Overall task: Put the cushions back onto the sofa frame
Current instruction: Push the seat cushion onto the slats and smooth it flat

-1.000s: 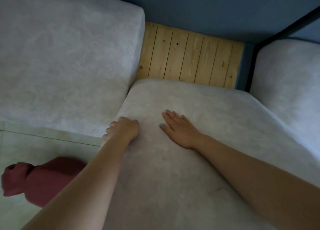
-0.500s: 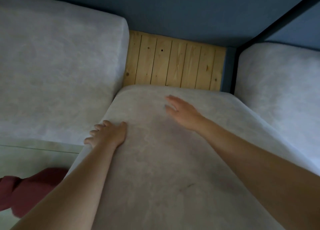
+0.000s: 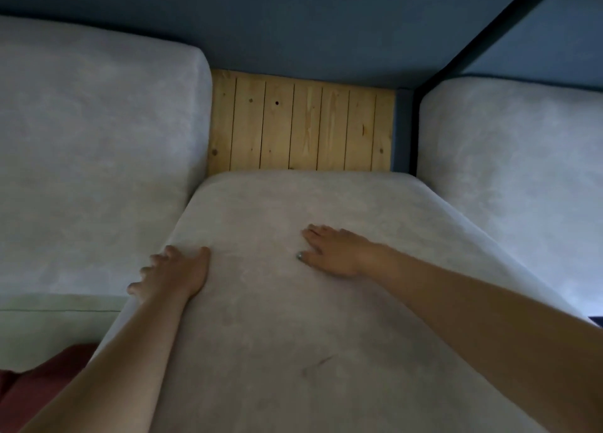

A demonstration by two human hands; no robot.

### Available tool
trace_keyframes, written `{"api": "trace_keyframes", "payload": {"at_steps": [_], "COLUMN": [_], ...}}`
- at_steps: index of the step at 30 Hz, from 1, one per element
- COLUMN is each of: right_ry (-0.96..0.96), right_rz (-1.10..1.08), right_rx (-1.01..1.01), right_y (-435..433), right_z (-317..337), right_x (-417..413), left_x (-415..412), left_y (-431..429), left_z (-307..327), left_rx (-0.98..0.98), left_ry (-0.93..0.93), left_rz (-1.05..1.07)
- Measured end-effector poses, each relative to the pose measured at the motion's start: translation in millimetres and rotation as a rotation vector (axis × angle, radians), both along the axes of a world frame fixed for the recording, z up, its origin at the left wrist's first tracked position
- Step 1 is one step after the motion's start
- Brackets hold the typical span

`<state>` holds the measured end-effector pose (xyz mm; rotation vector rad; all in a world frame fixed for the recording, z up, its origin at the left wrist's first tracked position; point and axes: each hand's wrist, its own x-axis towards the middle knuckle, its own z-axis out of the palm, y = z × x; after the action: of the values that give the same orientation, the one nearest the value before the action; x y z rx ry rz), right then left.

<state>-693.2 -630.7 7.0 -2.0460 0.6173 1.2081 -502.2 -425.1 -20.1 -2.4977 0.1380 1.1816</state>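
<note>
Centrally, grey middle cushion (image 3: 293, 334) lies between left cushion (image 3: 91, 171) and right cushion (image 3: 515, 188). Its far edge stops short of back, leaving strip of bare wooden frame slats (image 3: 300, 126) beyond. Person's right hand (image 3: 336, 250) flat on cushion top near middle, fingers straight and close together, thumb apart. Person's left hand (image 3: 173, 272) at cushion's left edge, thumb on top, fingers bent over side, slightly spread.

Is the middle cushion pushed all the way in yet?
No: bare wooden slats show beyond the far edge of the middle cushion.
</note>
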Motion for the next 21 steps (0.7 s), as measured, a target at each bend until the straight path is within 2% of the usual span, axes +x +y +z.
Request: {"api": "trace_keyframes", "payload": {"at_steps": [3,4,6,7,9,11,12,15,17,19,21], "right_ry": [-0.141,-0.134,0.045,0.075,0.032,-0.052,-0.078,0.115,0.099,-0.008,-0.067], "right_rz": [-0.255,-0.228,-0.066,-0.065,-0.186,-0.337,-0.32,-0.081,-0.137,-0.294,-0.293], "right_rx": [-0.164,-0.189,-0.099,-0.041,-0.014,-0.136,-0.187,-0.084,-0.049,-0.174,-0.312], "right_y": [-17.9,-4.5,17.0,13.5,-15.3,-33.7,-28.9,-3.1,-24.4,-47.5,-37.3], "right_z": [0.7,1.3,2.3,3.5,6.5,12.2,13.5,13.9,14.0,21.7,21.7], "right_x": [4.2,-6.2,-26.0,-27.8,-18.3,-20.8,-31.0,-56.0,-46.7,-39.7,-53.3], "left_x": [2.2,0.4,-2.9,-3.3,0.8,3.4,2.6,-0.5,1.7,3.5,3.0], "left_y": [0.9,1.2,0.9,1.0,-0.1,0.7,1.6,0.9,-1.5,-2.7,-1.3], "left_z": [-1.8,-1.9,-1.3,-0.8,0.0,-1.3,-2.0,-1.0,-0.5,-1.2,-1.8], "left_rx": [-0.001,0.003,0.003,0.002,-0.008,-0.014,-0.013,-0.01,-0.011,-0.014,-0.007], "left_ry": [0.001,0.005,0.003,-0.002,-0.008,-0.008,-0.007,-0.006,-0.012,-0.012,-0.011], "left_rz": [-0.002,-0.006,-0.014,-0.017,-0.008,-0.002,-0.005,-0.006,0.008,0.016,0.008]}}
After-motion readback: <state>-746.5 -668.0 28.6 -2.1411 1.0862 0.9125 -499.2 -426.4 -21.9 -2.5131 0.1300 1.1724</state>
